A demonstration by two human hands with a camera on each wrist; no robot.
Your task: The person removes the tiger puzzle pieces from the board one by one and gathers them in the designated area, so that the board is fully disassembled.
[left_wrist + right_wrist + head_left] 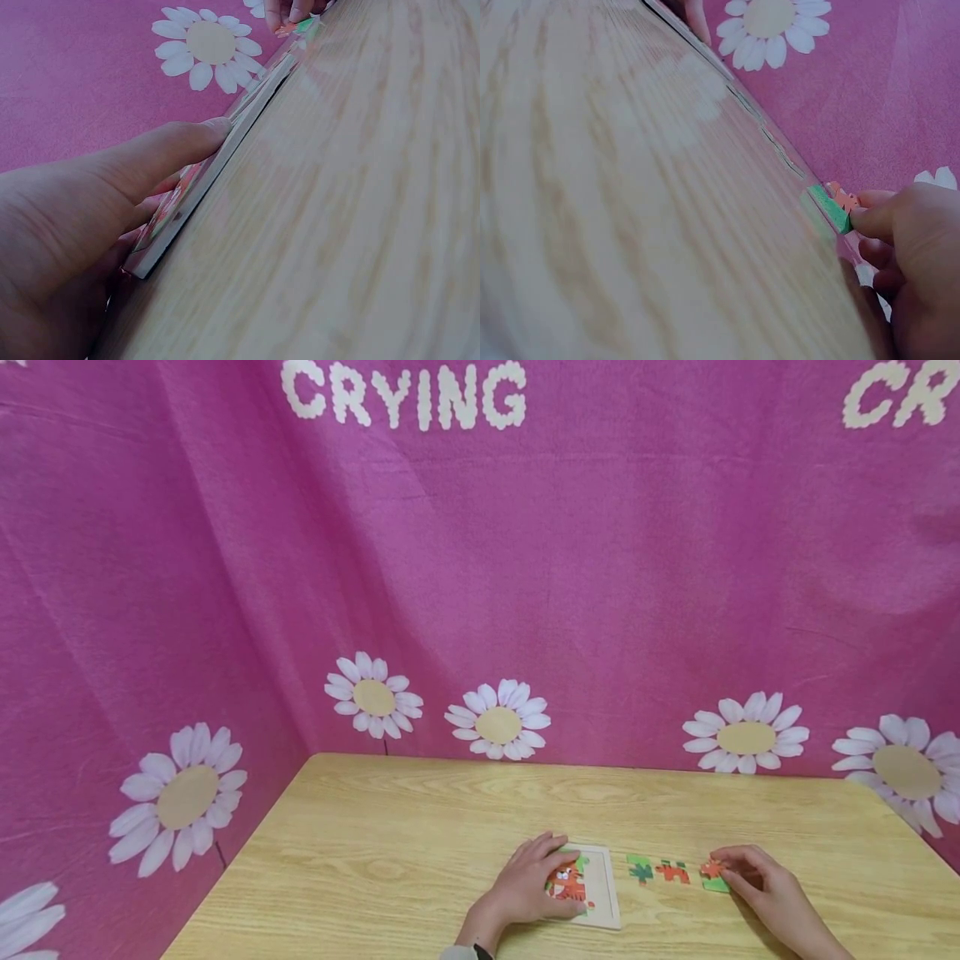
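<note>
A small wooden puzzle tray [613, 902] lies on the table, with joined pieces forming an orange cartoon animal [567, 887] in its left part. My left hand [528, 881] rests across that left part, thumb along the near rim and fingers reaching the far side. To the right, my right hand [767, 883] pinches an orange and green puzzle piece [845, 199] between thumb and forefinger, tilted up at the table surface. Two loose pieces lie between tray and right hand: a green one [640, 868] and an orange one [673, 872].
The light wood-grain table [420, 827] reaches back to a pink cloth backdrop [480, 568] printed with daisies and white lettering. The same cloth hangs along the left side of the table.
</note>
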